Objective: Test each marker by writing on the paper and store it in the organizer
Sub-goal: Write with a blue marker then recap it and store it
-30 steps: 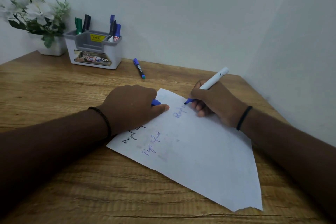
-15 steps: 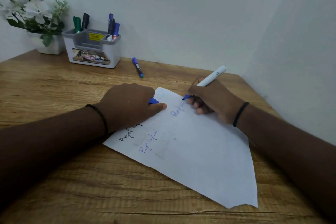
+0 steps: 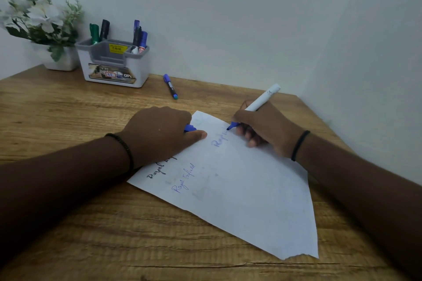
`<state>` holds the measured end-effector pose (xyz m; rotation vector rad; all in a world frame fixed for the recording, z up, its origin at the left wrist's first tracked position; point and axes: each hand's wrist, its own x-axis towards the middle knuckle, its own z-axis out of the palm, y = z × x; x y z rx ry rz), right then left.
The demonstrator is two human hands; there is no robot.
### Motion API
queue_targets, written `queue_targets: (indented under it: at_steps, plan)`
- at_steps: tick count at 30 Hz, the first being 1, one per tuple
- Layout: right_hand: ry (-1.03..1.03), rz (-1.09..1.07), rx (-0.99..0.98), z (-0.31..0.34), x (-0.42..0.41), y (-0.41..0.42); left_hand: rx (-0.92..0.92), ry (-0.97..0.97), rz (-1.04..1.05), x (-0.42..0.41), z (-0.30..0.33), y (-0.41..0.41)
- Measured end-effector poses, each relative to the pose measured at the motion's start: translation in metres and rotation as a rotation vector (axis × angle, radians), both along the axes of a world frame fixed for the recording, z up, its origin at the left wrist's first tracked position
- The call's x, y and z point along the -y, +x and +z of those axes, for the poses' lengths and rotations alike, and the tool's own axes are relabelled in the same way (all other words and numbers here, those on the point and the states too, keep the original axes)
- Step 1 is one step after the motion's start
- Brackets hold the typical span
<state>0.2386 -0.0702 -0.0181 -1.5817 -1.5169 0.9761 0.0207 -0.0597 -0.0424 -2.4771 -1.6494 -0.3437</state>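
Marker [image 3: 258, 104], white-barrelled with a blue tip, sits pinched in the right hand [image 3: 267, 126], slanting up toward one o'clock while its tip touches the paper [image 3: 239, 189] near the sheet's far edge, at the end of a short line of blue handwriting. That right hand grasps the barrel with curled fingers, the lower ones resting on the sheet, and a black band [image 3: 300, 145] circles its wrist. Across the paper toward nine o'clock, the left hand [image 3: 159, 132] presses down on the sheet's far-left corner with the thumb stretched flat, and it clenches a small blue cap [image 3: 190, 128] that peeks out between thumb and fingers; a beaded bracelet [image 3: 122, 147] sits on that wrist. More handwriting runs beside the left hand, one line in black and one in blue. The sheet lies skewed on the wooden table [image 3: 68, 223], its near corner torn. Toward eleven o'clock from the paper a blue marker [image 3: 170, 86] lies alone on the table, close to the wall. Further toward ten o'clock stands the organizer [image 3: 114, 64], white with a grey insert, holding a green and a black marker in its left compartment and several blue and dark ones in its right. Just left of it, touching or nearly so, is a white pot of pale flowers [image 3: 41, 23].
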Motion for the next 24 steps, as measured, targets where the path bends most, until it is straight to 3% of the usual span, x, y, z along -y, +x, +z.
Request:
queue_targets:
  at_steps: [3, 5, 9, 11, 13, 17, 24]
  plan:
    - [0.05, 0.011, 0.023, 0.003, 0.004, 0.002, 0.037, 0.033, -0.028, 0.004, 0.0, -0.001]
    - [0.097, 0.072, -0.073, 0.007, 0.009, 0.004, 0.161, 0.002, -0.055, 0.007, 0.001, -0.005]
    - [0.135, 0.248, -0.468, 0.018, 0.025, -0.001, 0.727, -0.143, -0.118, 0.011, 0.012, -0.007]
    - [0.182, 0.3, -0.533, 0.02, 0.032, -0.008, 1.021, -0.249, -0.167, 0.016, 0.023, -0.003]
    - [0.225, 0.315, -0.541, 0.02, 0.037, -0.016, 1.182, -0.361, -0.186, 0.019, 0.031, -0.002]
    - [0.248, 0.344, -0.521, 0.019, 0.039, -0.022, 1.227, -0.471, -0.214, 0.019, 0.032, -0.003]
    - [0.253, 0.368, -0.483, 0.014, 0.037, -0.031, 1.138, -0.437, -0.216, 0.022, 0.028, 0.003]
